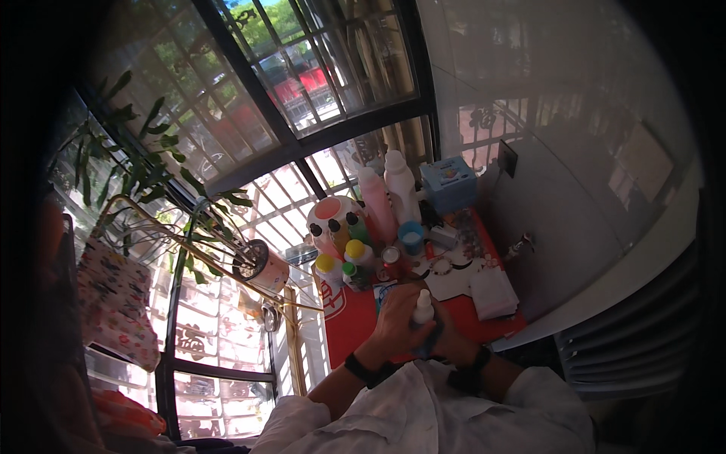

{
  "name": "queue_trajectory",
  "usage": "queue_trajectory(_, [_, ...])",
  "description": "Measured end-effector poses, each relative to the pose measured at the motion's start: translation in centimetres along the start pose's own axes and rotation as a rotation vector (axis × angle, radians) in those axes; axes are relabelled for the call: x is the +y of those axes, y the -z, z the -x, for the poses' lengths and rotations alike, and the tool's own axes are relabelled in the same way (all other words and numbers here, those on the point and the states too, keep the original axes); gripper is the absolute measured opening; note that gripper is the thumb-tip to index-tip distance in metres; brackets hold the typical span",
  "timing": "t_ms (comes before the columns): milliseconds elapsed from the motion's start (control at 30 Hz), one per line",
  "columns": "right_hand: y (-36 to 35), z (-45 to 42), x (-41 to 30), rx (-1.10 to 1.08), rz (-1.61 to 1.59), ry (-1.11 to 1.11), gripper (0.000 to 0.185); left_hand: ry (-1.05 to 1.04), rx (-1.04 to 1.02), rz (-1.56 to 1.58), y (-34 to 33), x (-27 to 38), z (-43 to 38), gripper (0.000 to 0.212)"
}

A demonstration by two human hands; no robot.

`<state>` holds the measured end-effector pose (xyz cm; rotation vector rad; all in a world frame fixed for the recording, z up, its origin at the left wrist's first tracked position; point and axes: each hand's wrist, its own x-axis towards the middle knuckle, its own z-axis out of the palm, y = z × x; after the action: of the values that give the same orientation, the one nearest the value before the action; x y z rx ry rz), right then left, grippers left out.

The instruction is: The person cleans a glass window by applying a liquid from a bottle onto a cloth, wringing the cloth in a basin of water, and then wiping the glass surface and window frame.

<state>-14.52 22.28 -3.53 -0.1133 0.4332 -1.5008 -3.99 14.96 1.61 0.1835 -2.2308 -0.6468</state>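
Note:
Close to my chest, a small bottle (423, 309) with a white pointed top stands roughly upright between my two hands. My left hand (393, 323) wraps it from the left, fingers bent across its front. From the other side my right hand (452, 338) holds it too, partly in shadow. Most of the bottle's body is hidden by my fingers. Just beyond my left hand lies a blue and white packet (385, 292) on a red mat (350, 326).
Yellow-capped bottles (326, 264), a red jar (391, 256), a blue cup (410, 237), tall bottles (401, 187) and a blue box (449, 183) crowd the back. Tissues (491, 295) lie right, by a white wall (544, 227). A potted plant (262, 267) stands left.

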Motion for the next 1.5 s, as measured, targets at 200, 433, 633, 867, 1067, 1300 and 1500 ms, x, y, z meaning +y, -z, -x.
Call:
queue_trajectory(200, [1.2, -0.1, 0.0, 0.028, 0.036, -0.001, 0.04, -0.095, 0.006, 0.001, -0.9, -1.7, 1.5, 0.048])
queue_trajectory(433, [1.9, -0.5, -0.9, 0.314, 0.956, 0.536, 0.043, 0.615, 0.209, 0.611, -1.8, 1.5, 0.8, 0.016])
queue_trajectory(633, [3.0, -1.3, 0.1, 0.414, 1.075, 0.517, 0.044, 0.743, 0.441, 0.688, -2.3, 1.7, 0.7, 0.01])
queue_trajectory(867, [0.8, 1.6, 0.9, 0.007, 0.403, -0.065, 0.04, 0.287, 0.005, 0.505, 0.8, 0.7, -1.1, 0.012])
queue_trajectory(1067, [-0.7, 1.6, -1.7, 0.171, 0.315, 0.097, 0.038, 0.234, 0.194, 0.283, 0.8, 0.5, -0.7, 0.009])
queue_trajectory(1300, [-1.6, 1.4, -1.3, 0.257, 1.363, 0.778, 0.032, 0.84, 0.609, 1.077, -0.7, 1.9, -0.6, 0.028])
queue_trajectory(1500, [-0.3, 1.6, -0.7, 0.163, 0.709, 0.282, 0.017, 0.407, 0.012, 0.73, 1.1, 1.6, 0.1, 0.026])
